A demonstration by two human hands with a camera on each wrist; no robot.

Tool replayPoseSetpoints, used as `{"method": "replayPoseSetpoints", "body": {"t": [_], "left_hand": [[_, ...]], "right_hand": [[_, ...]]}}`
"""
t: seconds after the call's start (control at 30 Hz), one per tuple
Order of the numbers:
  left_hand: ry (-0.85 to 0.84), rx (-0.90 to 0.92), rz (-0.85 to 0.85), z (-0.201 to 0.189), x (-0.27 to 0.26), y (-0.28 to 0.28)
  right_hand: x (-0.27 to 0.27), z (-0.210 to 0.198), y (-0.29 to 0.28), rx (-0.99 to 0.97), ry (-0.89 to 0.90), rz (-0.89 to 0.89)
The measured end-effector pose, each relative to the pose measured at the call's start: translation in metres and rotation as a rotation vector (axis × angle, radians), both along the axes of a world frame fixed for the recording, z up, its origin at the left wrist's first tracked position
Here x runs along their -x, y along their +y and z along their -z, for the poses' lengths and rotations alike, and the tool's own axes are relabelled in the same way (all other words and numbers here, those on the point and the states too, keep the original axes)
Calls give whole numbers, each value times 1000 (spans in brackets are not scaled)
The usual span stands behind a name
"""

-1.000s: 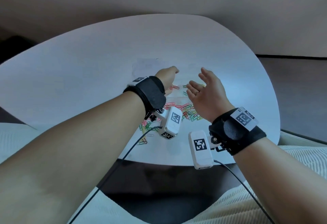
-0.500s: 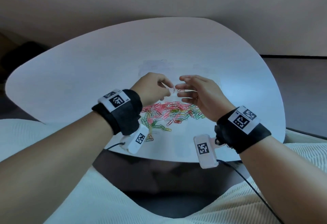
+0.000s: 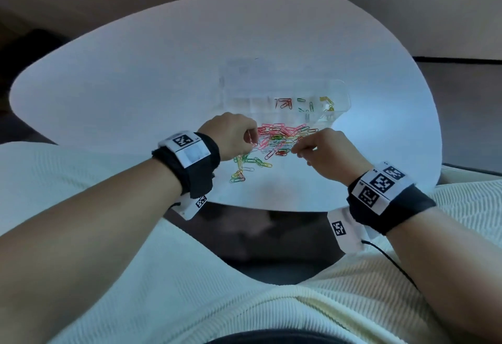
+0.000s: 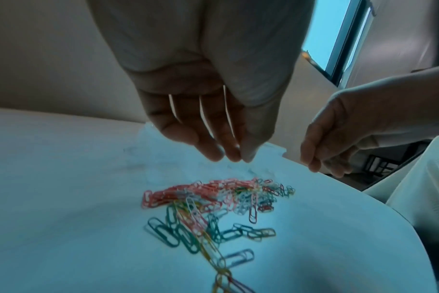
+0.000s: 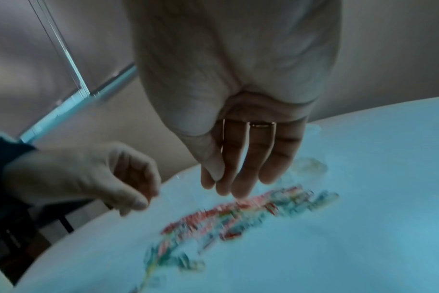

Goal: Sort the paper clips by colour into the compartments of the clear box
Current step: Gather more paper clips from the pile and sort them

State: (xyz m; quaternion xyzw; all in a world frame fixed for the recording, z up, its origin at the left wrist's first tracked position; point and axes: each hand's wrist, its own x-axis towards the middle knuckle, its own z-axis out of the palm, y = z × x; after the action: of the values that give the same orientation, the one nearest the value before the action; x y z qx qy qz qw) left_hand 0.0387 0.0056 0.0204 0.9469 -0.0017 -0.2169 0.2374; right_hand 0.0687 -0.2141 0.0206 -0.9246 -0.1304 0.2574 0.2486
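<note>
A heap of coloured paper clips [image 3: 279,141] lies on the white table [image 3: 135,99], just in front of the clear box [image 3: 244,99]. Separate compartments of the box hold red clips [image 3: 284,103], green clips [image 3: 304,104] and yellow clips [image 3: 327,103]. My left hand [image 3: 248,137] hovers over the heap's left edge, fingers bunched and pointing down [image 4: 228,156], with no clip visible between them. My right hand [image 3: 297,150] hovers over the heap's right edge. Its fingers hang almost straight [image 5: 221,184] with nothing in them. The right wrist view is blurred.
A few stray clips [image 3: 239,176] lie nearer the table's front edge. The box's left compartments look bare. Bare tabletop stretches left and behind the box. My lap in pale ribbed cloth [image 3: 244,289] is below the table edge.
Both hands have drawn back from above the box toward me and lowered onto the heap of clips. The head view has tilted down, and the box is now uncovered.
</note>
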Motion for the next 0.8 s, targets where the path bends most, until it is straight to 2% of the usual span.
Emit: {"method": "replayPoseSetpoints", "body": {"t": [0.1, 0.4, 0.57, 0.8], "left_hand": [[-8, -32, 55, 11, -2, -6], [53, -190, 472, 43, 7, -29], [35, -239, 524, 56, 9, -34], [68, -239, 443, 56, -2, -42]], "right_hand": [[2, 18, -1, 85, -20, -20], [0, 52, 13, 175, -69, -146], [-2, 60, 12, 191, -79, -104], [-5, 65, 10, 175, -70, -48]]}}
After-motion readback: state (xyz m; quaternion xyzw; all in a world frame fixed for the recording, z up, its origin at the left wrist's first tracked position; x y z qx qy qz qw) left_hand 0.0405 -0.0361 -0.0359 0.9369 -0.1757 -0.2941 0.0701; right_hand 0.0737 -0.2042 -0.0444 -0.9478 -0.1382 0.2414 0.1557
